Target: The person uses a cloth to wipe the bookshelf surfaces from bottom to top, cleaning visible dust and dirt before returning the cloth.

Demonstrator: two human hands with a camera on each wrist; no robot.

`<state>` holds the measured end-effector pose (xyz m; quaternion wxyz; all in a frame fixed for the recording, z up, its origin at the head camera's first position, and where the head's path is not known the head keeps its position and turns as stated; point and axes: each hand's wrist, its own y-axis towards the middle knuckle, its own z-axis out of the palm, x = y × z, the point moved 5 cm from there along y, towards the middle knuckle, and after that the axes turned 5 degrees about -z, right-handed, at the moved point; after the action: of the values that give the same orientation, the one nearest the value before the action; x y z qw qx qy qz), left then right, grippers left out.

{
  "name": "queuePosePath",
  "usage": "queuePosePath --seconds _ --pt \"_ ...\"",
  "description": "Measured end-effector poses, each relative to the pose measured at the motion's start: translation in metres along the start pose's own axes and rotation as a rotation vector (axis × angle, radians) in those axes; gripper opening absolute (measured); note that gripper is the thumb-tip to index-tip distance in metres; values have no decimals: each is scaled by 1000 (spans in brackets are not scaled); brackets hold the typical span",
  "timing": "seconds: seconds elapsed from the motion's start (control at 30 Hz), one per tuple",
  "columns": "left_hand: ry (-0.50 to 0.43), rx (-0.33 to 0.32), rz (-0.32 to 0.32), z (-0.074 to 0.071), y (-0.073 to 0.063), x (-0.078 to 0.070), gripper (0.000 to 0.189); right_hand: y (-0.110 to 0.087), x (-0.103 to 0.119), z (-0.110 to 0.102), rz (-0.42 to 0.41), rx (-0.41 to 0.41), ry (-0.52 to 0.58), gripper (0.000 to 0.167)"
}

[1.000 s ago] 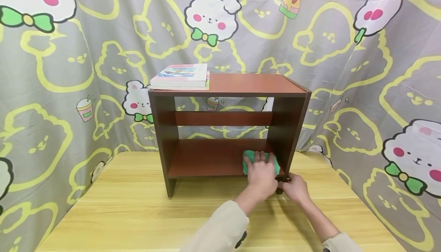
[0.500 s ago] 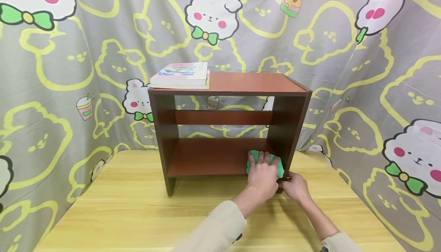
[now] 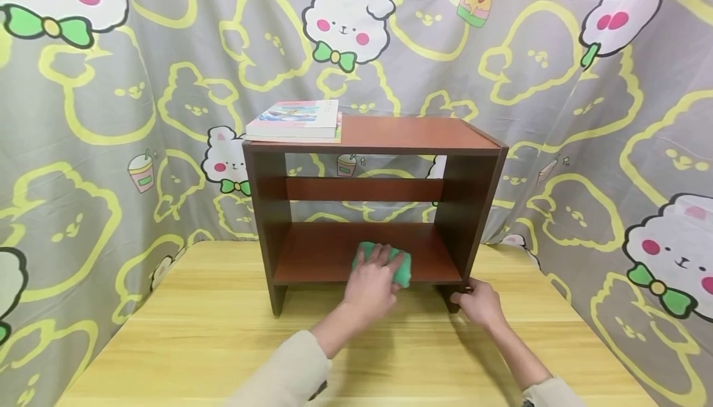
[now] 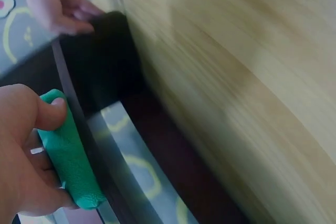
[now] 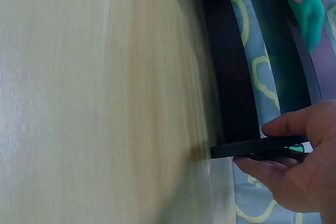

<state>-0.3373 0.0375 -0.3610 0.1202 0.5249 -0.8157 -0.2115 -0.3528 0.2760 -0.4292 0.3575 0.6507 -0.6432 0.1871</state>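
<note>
A small brown wooden shelf [image 3: 401,133] stands upright on the table. My left hand [image 3: 370,289] holds a folded green cloth [image 3: 403,268] against its lower board, near the front edge and right of the middle. Fingers spread over the top of the cloth, and in the left wrist view the thumb [image 4: 54,115] lies on its edge. At the foot of the shelf's right side panel, my right hand [image 3: 481,305] grips the front edge; the right wrist view shows the panel [image 5: 244,146] between thumb and fingers.
Books [image 3: 295,119] lie stacked on the left end of the shelf's top. The wood-grain table [image 3: 184,345] extends on both sides and in front. A grey cartoon-print curtain [image 3: 434,73] hangs behind and along both sides.
My left hand first slid the cloth slightly right toward the side panel, then swept it left along the lower board. The right hand keeps its grip at the panel's foot.
</note>
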Motion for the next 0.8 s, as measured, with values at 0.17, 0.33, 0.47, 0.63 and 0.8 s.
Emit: queuePosePath --seconds 0.17,0.33,0.47,0.63,0.8 --pt "-75 -20 -67 -12 -17 48 66 1 3 1 3 5 11 38" --pt "-114 -35 -141 -24 -33 91 63 1 5 0 2 -2 5 36" --pt "-89 -45 -177 -33 -40 116 59 1 4 -1 8 -7 -10 34" --pt "-49 -29 -203 -40 -45 128 53 0 2 -1 9 -2 -29 34" --pt "30 -55 -209 -41 -47 119 55 0 2 -1 4 -6 -43 33"
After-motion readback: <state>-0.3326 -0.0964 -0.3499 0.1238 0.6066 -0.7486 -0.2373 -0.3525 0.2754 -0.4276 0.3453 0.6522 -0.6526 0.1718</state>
